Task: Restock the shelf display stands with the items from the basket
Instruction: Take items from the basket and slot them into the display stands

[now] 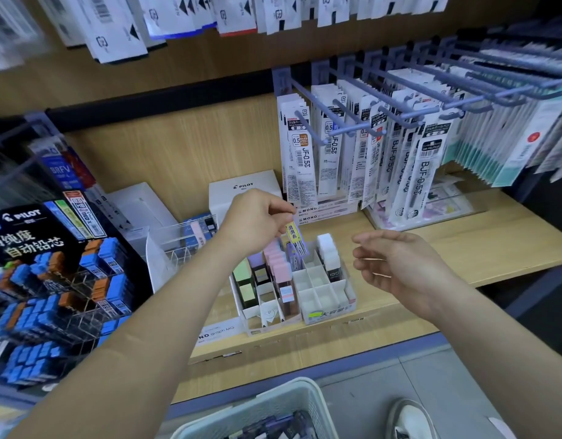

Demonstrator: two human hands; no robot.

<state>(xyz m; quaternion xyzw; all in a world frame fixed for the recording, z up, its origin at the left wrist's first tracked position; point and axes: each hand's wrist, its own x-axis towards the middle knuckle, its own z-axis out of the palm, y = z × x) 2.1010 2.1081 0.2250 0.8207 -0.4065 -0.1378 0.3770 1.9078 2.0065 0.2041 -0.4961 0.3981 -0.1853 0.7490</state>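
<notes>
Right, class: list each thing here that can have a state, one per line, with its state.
left hand: pinches the purple lead case.
purple lead case: tilted, over the white divided stand.
right hand: open, holding nothing.
white divided stand: mostly empty compartments.
basket: holds items.

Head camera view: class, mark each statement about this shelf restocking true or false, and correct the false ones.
1. The left hand pinches a small case above the divided stand. True.
2. The right hand holds a case. False: it is open and empty.
3. Every compartment of the stand is full. False: several on its right side are empty.
4. Refill packets hang on hooks up and right of the stand. True.
5. The basket sits on the shelf. False: it is below the shelf's front edge.
</notes>
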